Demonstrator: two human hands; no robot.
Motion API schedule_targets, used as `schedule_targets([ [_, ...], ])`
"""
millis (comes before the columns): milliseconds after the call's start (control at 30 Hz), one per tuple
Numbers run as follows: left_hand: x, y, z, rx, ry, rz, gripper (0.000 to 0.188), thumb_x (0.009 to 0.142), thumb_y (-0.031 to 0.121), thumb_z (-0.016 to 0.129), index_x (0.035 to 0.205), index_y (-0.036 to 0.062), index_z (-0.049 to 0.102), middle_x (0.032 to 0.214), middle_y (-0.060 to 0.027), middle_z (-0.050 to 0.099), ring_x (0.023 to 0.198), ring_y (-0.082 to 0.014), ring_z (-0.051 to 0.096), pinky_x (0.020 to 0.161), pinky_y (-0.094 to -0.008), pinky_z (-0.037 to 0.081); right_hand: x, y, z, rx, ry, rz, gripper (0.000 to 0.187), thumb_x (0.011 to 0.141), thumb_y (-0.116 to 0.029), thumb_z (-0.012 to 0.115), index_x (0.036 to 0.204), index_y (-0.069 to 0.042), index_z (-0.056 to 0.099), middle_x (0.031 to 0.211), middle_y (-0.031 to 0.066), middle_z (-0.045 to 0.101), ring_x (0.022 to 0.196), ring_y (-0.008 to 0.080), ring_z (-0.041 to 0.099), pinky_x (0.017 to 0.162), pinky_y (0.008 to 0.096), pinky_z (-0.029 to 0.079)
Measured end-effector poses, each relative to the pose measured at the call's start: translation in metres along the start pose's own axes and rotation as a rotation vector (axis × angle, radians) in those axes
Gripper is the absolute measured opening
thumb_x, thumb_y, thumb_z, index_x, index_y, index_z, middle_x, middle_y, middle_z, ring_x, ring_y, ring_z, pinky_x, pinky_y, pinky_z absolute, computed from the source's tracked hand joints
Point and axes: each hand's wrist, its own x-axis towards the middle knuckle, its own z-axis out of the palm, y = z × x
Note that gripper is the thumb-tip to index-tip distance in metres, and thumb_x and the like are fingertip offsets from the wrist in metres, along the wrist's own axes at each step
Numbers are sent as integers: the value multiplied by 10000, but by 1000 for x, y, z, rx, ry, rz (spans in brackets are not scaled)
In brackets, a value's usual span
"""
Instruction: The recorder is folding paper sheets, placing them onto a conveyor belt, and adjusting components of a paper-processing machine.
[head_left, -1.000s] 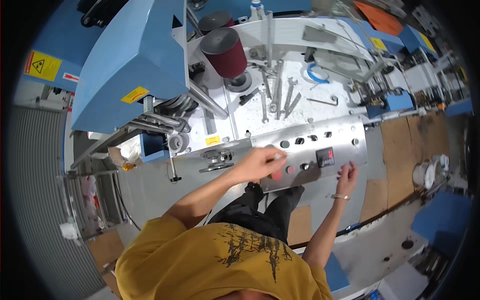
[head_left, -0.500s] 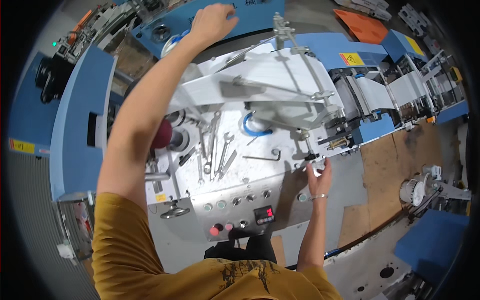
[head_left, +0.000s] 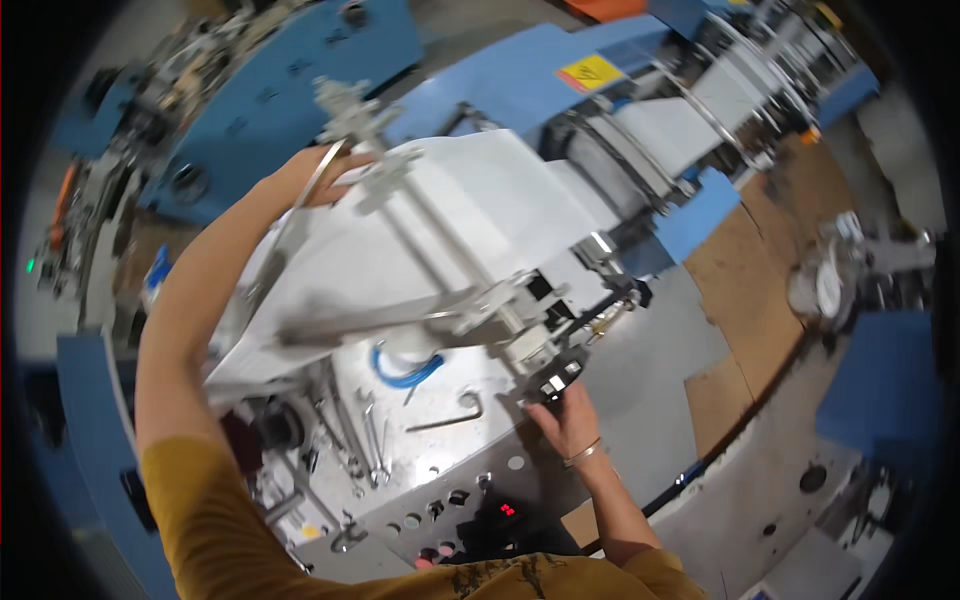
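My left hand point(head_left: 318, 178) reaches over the white web of paper point(head_left: 500, 200) to the far end of a metal bar frame point(head_left: 430, 225). Its fingers close around the bar near a clamp point(head_left: 350, 110), partly hidden by a thin rod. My right hand point(head_left: 570, 428), a bracelet on its wrist, grips a black knob point(head_left: 557, 378) at the frame's near end. Below the paper, a coiled blue hose point(head_left: 408, 376), a hex key point(head_left: 450, 415) and several wrenches point(head_left: 372, 445) lie on the metal tabletop point(head_left: 420, 448).
A control panel point(head_left: 440, 510) with buttons and a lit red display is close to my body. Blue machine housings point(head_left: 530, 75) stand at the far side, with rollers point(head_left: 640, 150) carrying paper to the right. Brown board point(head_left: 745, 290) covers floor at right.
My view has turned and come closer to the frame. The left hand has come down from above the far side onto the bar; the right has moved from the table corner onto the black knob.
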Motion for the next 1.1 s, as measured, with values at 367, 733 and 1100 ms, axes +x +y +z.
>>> schedule_targets([
  [367, 29, -48, 101, -1165, -9, -618, 194, 910, 185, 472, 1019, 39, 541, 913, -55, 577, 828, -186, 584, 767, -303, 512, 2, 4, 2, -29, 37, 1, 606, 781, -404, 686, 1198, -38, 441, 1103, 170, 539, 922, 355, 582, 729, 411, 497],
  [733, 49, 10, 37, -897, -199, -518, 517, 866, 532, 504, 1080, 62, 531, 753, -2, 512, 610, -99, 495, 526, -278, 453, -8, 8, 1, 18, 48, 18, 613, 774, -341, 706, 1220, -24, 427, 1090, 188, 538, 935, 367, 569, 755, 405, 487],
  [1100, -77, 81, -172, 34, 218, -1104, 381, 779, 313, 575, 1014, 18, 629, 954, -186, 645, 845, -307, 637, 715, -391, 494, 3, 25, 42, -257, 305, -196, 763, 743, -345, 744, 1277, 64, 382, 1190, 254, 506, 1082, 403, 513, 911, 425, 435],
])
